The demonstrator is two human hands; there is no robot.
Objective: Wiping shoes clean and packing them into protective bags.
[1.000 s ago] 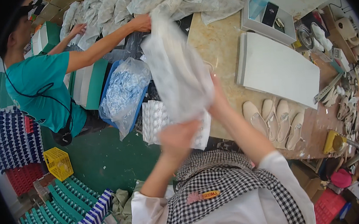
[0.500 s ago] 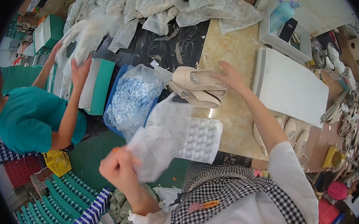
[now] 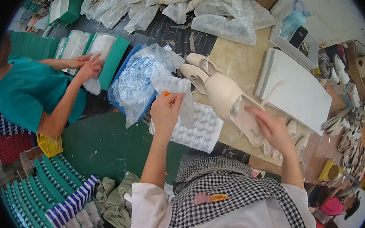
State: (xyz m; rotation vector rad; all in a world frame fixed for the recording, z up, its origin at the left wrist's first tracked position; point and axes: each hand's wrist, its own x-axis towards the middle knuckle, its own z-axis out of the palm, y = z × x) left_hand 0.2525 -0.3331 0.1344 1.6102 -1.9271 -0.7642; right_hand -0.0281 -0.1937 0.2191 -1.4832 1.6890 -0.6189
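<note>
My right hand [image 3: 274, 130] grips a cream shoe [image 3: 224, 95] by its heel end, with fingers at the insole. The shoe is lifted, its toe pointing away from me. At least one more cream shoe [image 3: 194, 76] lies on the table just behind it, partly overlapped. Pinched in my left hand [image 3: 164, 113] is a thin printed tissue sheet [image 3: 185, 98] that hangs beside the shoe. Something orange shows at the left fingertips. Below it a stack of printed tissue paper [image 3: 198, 130] rests at the table's near edge.
A blue basin [image 3: 115, 103] holds a bag of small clear-and-blue packets [image 3: 139, 79]. Tissue-wrapped items [image 3: 222, 21] pile up at the back. To the right are a white box [image 3: 294, 90] and more cream shoes [image 3: 293, 126]. At left a co-worker [image 3: 39, 93] handles a green-white box [image 3: 116, 59].
My right hand has taken hold of one cream shoe and raised it toward me. My left hand has moved right and forward with the tissue sheet. The co-worker's hands have lowered to a box.
</note>
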